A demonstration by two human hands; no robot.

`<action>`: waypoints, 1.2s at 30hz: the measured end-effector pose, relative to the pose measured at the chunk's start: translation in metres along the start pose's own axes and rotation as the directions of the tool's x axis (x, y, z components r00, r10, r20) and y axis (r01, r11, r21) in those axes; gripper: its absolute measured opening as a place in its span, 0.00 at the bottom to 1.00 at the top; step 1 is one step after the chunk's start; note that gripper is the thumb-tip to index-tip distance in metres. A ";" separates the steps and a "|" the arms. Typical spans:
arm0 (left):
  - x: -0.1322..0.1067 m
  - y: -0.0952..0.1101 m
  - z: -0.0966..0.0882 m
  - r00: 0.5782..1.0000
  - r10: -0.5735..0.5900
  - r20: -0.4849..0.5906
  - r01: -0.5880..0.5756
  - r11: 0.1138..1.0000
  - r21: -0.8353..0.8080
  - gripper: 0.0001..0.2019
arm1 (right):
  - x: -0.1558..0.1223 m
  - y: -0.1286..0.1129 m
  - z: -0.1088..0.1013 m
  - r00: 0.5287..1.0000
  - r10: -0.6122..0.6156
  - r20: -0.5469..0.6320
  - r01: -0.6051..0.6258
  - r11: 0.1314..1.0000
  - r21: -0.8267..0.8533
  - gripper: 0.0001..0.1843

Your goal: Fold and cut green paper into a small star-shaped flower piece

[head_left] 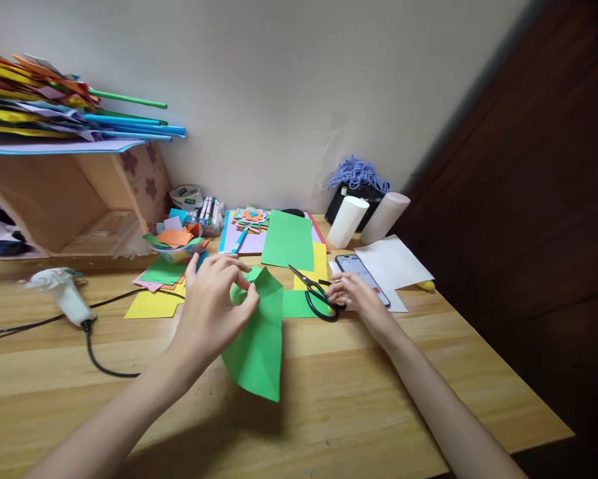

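Note:
My left hand pinches a green sheet of paper between thumb and fingers near its top edge. The sheet hangs bent above the table. On the right, my right hand has its fingers closed at the handles of black-handled scissors, whose blades point to the back left. Part of one handle loop is hidden by the fingers. Beneath the scissors lie a green paper strip and yellow paper. A phone lies just beyond my right hand.
A hot glue gun with a black cord stands at left, near coloured paper scraps and a bowl. Farther back are markers, layered paper flowers, another green sheet and white rolls. A cardboard box is left.

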State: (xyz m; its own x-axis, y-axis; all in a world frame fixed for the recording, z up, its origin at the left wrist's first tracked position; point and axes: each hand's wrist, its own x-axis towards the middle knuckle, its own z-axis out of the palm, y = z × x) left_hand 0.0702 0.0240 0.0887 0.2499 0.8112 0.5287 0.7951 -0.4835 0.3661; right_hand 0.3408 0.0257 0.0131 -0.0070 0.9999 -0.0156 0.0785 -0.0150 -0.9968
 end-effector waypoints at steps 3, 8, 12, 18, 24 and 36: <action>-0.006 -0.001 0.000 0.987 -0.136 -0.090 0.138 0.990 0.026 0.07 | -0.018 -0.010 0.066 0.918 0.086 0.387 -0.178 0.962 0.207 0.19; -0.025 -0.009 -0.004 0.958 -0.251 -0.137 0.260 0.965 0.048 0.07 | -0.033 -0.022 0.126 0.935 0.048 0.352 -0.181 0.917 0.356 0.31; -0.041 -0.021 -0.003 0.973 -0.221 -0.072 0.216 0.974 -0.071 0.05 | -0.021 -0.021 0.123 0.983 -0.022 0.184 -0.037 0.950 0.310 0.28; -0.060 -0.032 0.009 0.999 -0.038 -0.021 0.031 0.968 -0.249 0.17 | -0.008 -0.003 0.106 0.986 -0.140 0.087 0.123 0.977 0.175 0.13; -0.070 -0.031 0.019 0.989 0.119 0.088 -0.096 0.969 -0.228 0.21 | -0.019 0.000 0.111 0.989 -0.079 0.126 0.054 0.980 0.192 0.16; -0.074 -0.039 0.032 0.984 0.180 -0.005 -0.172 0.931 -0.321 0.13 | -0.034 0.002 0.121 0.989 -0.077 0.126 0.055 0.984 0.168 0.11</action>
State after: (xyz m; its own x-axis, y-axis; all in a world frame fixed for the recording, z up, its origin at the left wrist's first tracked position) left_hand 0.0380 -0.0070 0.0110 0.3863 0.7092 0.5897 0.5202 -0.6955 0.4956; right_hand 0.2205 -0.0091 0.0024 -0.1382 0.9891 0.0511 -0.0910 0.0387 -0.9951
